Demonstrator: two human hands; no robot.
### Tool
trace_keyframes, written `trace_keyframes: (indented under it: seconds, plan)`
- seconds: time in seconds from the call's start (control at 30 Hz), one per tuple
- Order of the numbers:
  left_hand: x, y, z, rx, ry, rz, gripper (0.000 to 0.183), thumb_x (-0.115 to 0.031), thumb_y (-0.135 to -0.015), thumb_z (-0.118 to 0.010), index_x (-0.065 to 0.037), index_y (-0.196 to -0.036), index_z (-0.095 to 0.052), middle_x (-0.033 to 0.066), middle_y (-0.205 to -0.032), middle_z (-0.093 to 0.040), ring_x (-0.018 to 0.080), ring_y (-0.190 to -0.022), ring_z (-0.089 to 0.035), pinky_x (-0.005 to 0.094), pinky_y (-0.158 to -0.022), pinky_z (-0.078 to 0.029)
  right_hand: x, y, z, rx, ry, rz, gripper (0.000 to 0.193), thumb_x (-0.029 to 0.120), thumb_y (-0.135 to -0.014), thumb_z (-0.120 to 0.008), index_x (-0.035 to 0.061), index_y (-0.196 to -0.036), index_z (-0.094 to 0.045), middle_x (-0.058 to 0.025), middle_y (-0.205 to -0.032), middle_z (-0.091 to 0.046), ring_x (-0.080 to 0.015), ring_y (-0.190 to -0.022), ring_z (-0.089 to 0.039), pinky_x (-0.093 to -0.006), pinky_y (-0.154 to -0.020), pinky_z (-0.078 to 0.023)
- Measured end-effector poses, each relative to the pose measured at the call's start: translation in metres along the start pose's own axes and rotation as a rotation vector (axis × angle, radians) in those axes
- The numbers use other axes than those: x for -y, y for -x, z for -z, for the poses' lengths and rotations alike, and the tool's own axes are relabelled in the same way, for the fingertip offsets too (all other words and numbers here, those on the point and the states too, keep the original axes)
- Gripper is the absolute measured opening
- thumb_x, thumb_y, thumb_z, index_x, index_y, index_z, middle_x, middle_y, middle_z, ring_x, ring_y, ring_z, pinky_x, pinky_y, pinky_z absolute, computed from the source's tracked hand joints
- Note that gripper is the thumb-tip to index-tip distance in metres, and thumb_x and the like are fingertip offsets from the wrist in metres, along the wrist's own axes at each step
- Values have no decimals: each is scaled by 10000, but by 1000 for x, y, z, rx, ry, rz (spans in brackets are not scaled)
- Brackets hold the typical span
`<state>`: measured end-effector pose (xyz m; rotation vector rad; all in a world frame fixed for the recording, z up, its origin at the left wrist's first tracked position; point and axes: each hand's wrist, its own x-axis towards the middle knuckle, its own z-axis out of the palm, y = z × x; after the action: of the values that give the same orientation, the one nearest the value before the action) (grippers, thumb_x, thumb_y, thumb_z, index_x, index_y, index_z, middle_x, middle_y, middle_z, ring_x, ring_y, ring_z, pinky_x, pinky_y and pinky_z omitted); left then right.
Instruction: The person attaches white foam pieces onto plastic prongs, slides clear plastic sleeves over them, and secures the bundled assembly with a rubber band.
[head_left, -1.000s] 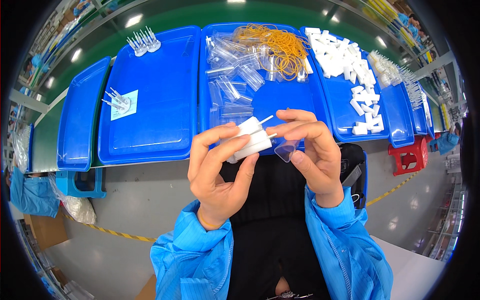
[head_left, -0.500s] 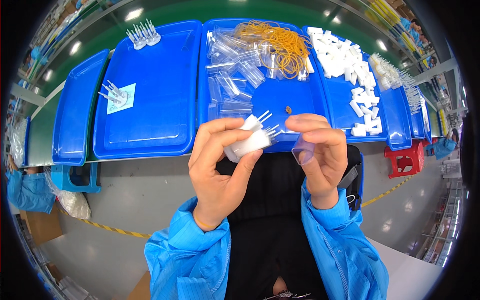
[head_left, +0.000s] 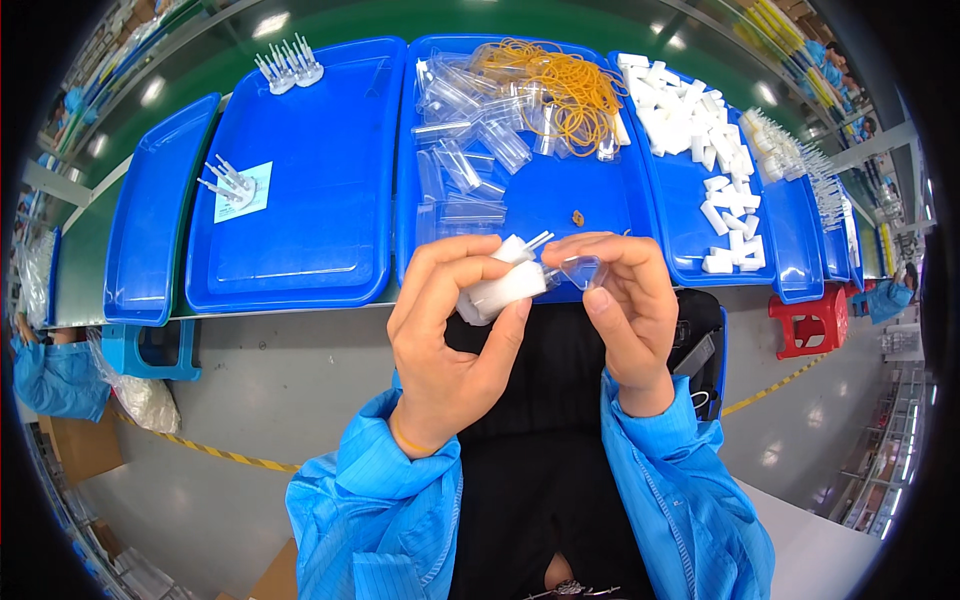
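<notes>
My left hand (head_left: 445,345) is closed around white foam blocks (head_left: 505,292), pinching them between thumb and fingers. Thin pale pins (head_left: 541,240) stick out from the blocks toward the upper right. In my right hand (head_left: 640,325) is a short clear plastic sleeve (head_left: 582,270), gripped by thumb and fingers, its open end showing. The sleeve is right beside the pin ends; whether it touches them I cannot tell. A yellow rubber band (head_left: 404,440) circles my left wrist.
Beyond my hands, a blue tray (head_left: 560,195) holds clear sleeves (head_left: 465,165) and yellow rubber bands (head_left: 560,85). White foam blocks (head_left: 690,115) fill a tray on the right. Pin clusters (head_left: 234,190) stand in the left tray (head_left: 300,270). A red stool (head_left: 808,318) is below right.
My right hand has tilted and moved slightly left, bringing the clear sleeve up to the pins. My left hand and the foam blocks have shifted a little right.
</notes>
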<state>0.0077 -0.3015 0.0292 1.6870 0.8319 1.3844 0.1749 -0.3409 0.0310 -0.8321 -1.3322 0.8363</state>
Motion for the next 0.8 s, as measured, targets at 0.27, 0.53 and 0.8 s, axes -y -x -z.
trace_keyframes:
  seconds: [0.27,0.53,0.8]
  plan:
    - [1,-3,-4,-33,558,202,261,-10,-873,-663,22,-1099,-537,152,-1113,-618,222,-975,-651,331,-826,-561,3,5,2,-290,92,43,299,36,-968,-484,-32,-1259,-494,-159,-1111,-574,-167,-892,-598,-298,-807,-496]
    - [-13,-16,-1,113,918,665,338,-179,-952,-547,23,-1216,-487,188,-1186,-606,264,-1074,-646,503,-866,-580,7,-8,15,-167,416,372,174,-35,-883,-552,38,-945,-698,-179,-1192,-514,-238,-910,-608,-339,-815,-513]
    - [-14,-14,-17,74,1065,704,210,-103,-952,-594,2,-1112,-508,156,-1039,-639,215,-934,-681,401,-784,-606,29,-29,-3,239,989,352,701,172,-551,-840,99,-1216,-631,-152,-1272,-473,-318,-1235,-446,-521,-1059,-334]
